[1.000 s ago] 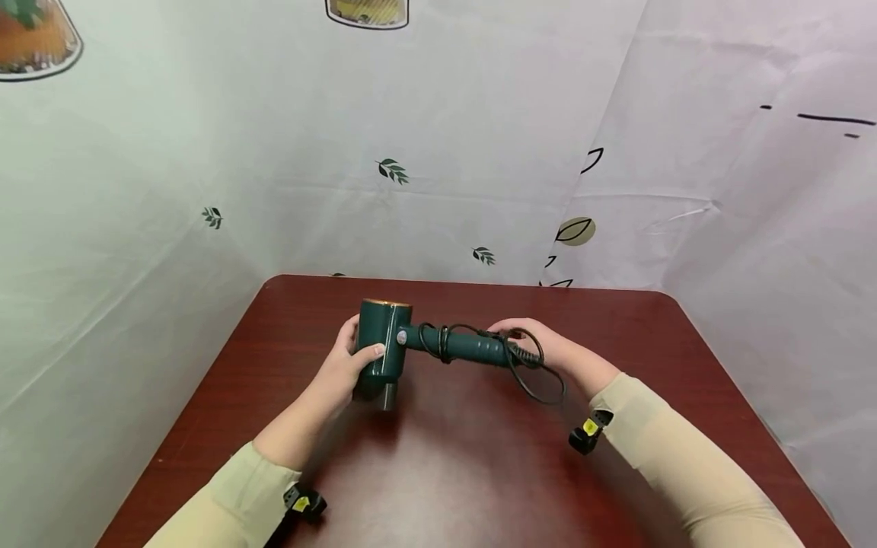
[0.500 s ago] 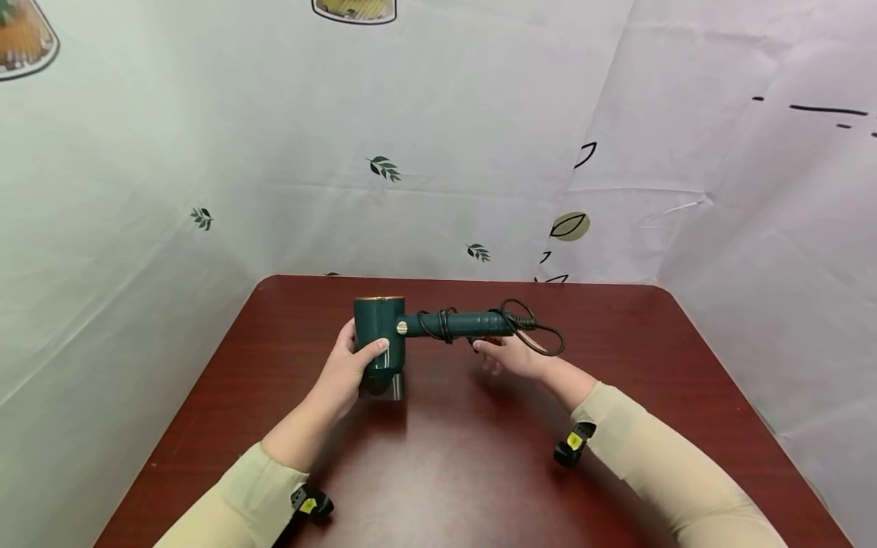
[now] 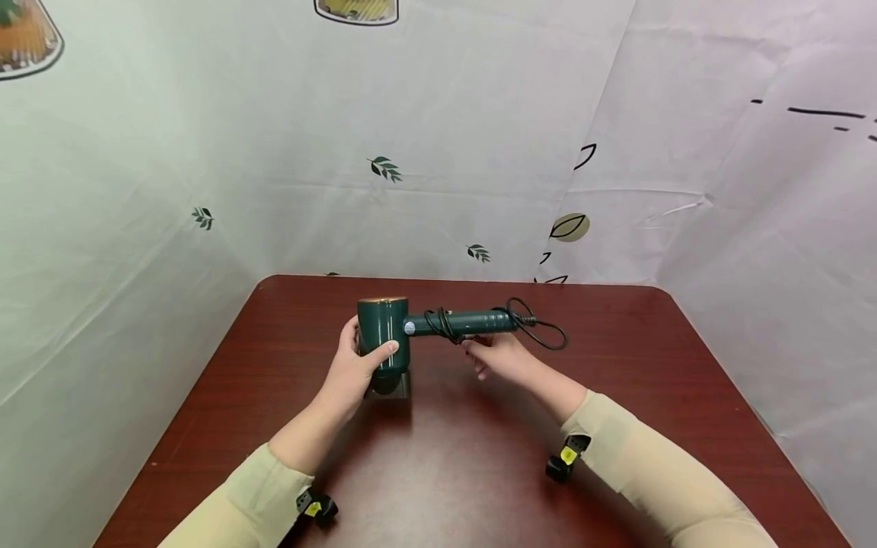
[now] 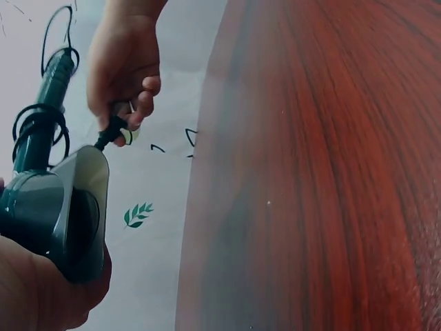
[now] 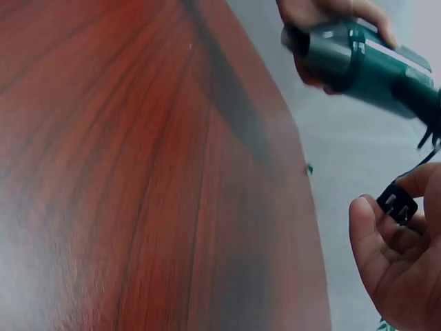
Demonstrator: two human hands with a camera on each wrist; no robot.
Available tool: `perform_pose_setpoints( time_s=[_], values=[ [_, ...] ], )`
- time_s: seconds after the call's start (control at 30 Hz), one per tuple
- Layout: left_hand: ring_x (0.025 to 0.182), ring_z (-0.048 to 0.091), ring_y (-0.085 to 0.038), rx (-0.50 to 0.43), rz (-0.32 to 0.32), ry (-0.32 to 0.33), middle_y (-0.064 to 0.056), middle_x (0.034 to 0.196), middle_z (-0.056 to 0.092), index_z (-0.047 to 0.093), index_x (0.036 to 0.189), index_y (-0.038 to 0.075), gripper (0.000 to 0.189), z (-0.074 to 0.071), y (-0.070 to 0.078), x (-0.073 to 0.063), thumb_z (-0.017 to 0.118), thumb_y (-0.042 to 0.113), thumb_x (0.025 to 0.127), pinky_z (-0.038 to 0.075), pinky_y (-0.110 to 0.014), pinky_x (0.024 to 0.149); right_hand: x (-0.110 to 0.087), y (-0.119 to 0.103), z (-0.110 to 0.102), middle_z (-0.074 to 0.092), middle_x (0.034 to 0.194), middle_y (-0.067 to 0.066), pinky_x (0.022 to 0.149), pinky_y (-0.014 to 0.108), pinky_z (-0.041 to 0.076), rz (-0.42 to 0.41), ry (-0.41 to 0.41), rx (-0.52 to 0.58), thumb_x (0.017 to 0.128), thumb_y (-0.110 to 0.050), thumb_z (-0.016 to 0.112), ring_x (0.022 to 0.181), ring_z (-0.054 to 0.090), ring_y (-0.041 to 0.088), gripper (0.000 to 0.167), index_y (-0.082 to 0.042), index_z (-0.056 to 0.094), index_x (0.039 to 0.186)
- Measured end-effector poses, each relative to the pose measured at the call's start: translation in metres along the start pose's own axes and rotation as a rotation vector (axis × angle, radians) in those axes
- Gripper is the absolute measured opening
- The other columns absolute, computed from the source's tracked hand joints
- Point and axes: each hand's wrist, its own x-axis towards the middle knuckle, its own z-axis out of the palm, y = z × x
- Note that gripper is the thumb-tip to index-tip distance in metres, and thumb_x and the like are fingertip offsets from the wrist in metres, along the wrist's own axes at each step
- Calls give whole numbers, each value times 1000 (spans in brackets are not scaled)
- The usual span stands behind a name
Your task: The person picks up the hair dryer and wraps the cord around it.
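My left hand [image 3: 349,373] grips the barrel of a dark green hair dryer [image 3: 385,323] above the table, its thumb across the near side. The gold-rimmed end faces away and the nozzle [image 4: 88,214] points toward me. The handle [image 3: 479,323] extends level to the right, with a black cord [image 3: 444,326] wound round it and a loose loop at its end. Just under the handle, my right hand [image 3: 508,358] pinches the cord's black plug [image 5: 397,203] between thumb and fingers. Two prongs show in the right wrist view; in the head view the plug is mostly hidden.
A reddish-brown wooden table [image 3: 445,472] with rounded far corners lies under both hands. White sheeting [image 3: 438,114] with printed leaves hangs behind it and along both sides. A small black camera [image 3: 563,458] sits at the right cuff, another [image 3: 318,505] at the left.
The right hand has come from behind the handle's end to below the handle, leftward, with the plug in its fingers. The handle has swung from sloping down rightward to level.
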Motion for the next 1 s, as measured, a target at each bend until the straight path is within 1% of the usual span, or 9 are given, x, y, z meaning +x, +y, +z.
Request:
perform_pose_setpoints(
  time_s=[0.07, 0.17, 0.3, 0.4, 0.43, 0.53, 0.7, 0.9, 1.0],
  values=[
    [126, 46, -27, 12, 24, 11, -9, 144, 40, 19, 153, 21, 84, 2, 0, -1, 74, 26, 91, 44, -44, 99, 0, -2, 4, 65, 90, 28, 59, 39, 58, 3, 0, 20, 100, -17, 57, 58, 62, 17, 23, 2, 67, 109],
    [128, 43, -25, 14, 42, 5, -8, 145, 40, 18, 153, 21, 84, 5, 1, -3, 74, 25, 90, 42, -46, 101, 0, -4, 8, 66, 91, 28, 59, 39, 58, 1, -4, 34, 100, -17, 57, 59, 62, 18, 25, 4, 66, 110],
    [126, 44, -25, 4, 44, -17, -9, 143, 42, 20, 152, 21, 83, 10, 0, -4, 75, 22, 90, 43, -44, 100, 0, -6, 13, 68, 93, 24, 63, 35, 57, 55, 1, 34, 101, -21, 57, 62, 63, 16, 30, 5, 67, 109],
    [125, 46, -26, -3, 50, -30, -10, 141, 43, 21, 152, 20, 82, 14, -1, -5, 75, 20, 90, 44, -44, 99, -1, -9, 18, 69, 90, 21, 67, 33, 57, 101, 3, -2, 101, -24, 58, 61, 63, 14, 31, 4, 69, 106],
    [125, 46, -26, -7, 54, -27, -10, 141, 43, 21, 151, 20, 82, 15, -2, -6, 75, 20, 90, 43, -44, 100, -1, -10, 20, 69, 89, 21, 68, 34, 57, 111, -1, -10, 101, -26, 57, 60, 64, 14, 32, 4, 70, 105],
    [127, 44, -25, 8, 81, -6, -9, 142, 42, 21, 152, 19, 84, 18, -4, -6, 76, 20, 89, 41, -46, 102, 0, -11, 26, 69, 89, 22, 68, 37, 57, 107, -16, 14, 100, -24, 58, 61, 64, 15, 30, 3, 68, 109],
    [129, 42, -23, 75, 152, 51, -5, 144, 39, 18, 153, 20, 93, 20, -5, -5, 81, 28, 84, 39, -48, 104, 0, -12, 33, 68, 87, 20, 61, 37, 57, 85, -23, 143, 99, -19, 57, 62, 63, 19, 29, 2, 62, 120],
    [128, 42, -27, 182, 202, 115, -7, 146, 33, 16, 153, 20, 100, 20, -3, -9, 83, 33, 81, 41, -52, 102, -3, -18, 36, 69, 87, 16, 63, 35, 58, 158, -73, 288, 101, -18, 52, 66, 66, 17, 35, 11, 56, 119],
    [131, 39, -27, 238, 220, 141, -7, 148, 29, 17, 154, 21, 101, 19, -3, -10, 84, 37, 79, 39, -55, 103, -6, -21, 36, 71, 89, 13, 66, 34, 58, 187, -95, 346, 101, -21, 51, 71, 68, 17, 38, 12, 57, 120]
  ],
)
